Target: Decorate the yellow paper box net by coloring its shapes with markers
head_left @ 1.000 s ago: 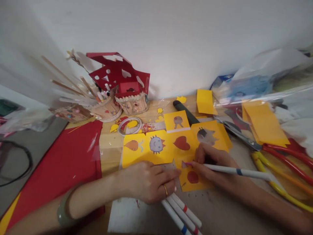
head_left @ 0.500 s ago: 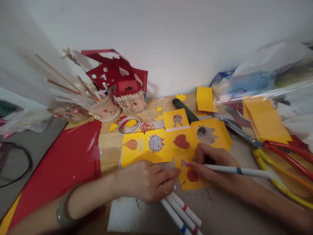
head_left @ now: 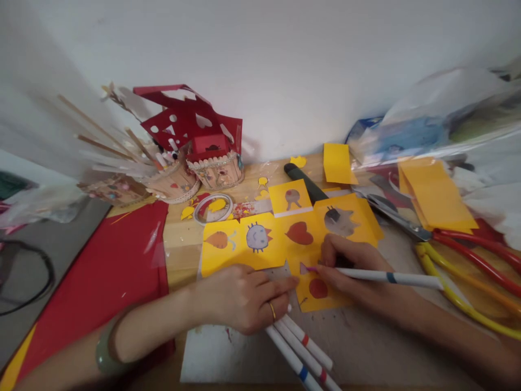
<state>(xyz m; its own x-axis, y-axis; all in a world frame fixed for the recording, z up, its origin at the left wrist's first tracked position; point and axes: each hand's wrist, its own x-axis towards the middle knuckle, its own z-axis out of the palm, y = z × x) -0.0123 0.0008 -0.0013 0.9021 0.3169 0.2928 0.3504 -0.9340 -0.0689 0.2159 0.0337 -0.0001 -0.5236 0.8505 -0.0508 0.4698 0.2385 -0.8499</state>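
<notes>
Right hand (head_left: 350, 266) closed in a writing grip on a white pen (head_left: 391, 278) with a blue band, low near the tip; pink tip touching a small purple shape on the yellow card (head_left: 331, 300), which lies flat at the near edge of the surface (head_left: 183, 239). Left hand (head_left: 244, 298) curled around three spare pens (head_left: 303, 353), its fingertips reaching to the card's left edge. Card judged thin, light and floppy, likely to slide or crease, so best pinned flat by an edge, not pinched. Pen judged light, stiff and smooth, best held close to the tip. More yellow cards (head_left: 244, 241) with drawn shapes lie just behind, touching. Surface is pale wood, crowded: red paper (head_left: 101, 271) to the left, scissors (head_left: 407, 227) and plastic bags (head_left: 427, 130) to the right, stick baskets (head_left: 215, 171) and a tape ring (head_left: 214, 208) at the back against a white wall (head_left: 285, 65)
</notes>
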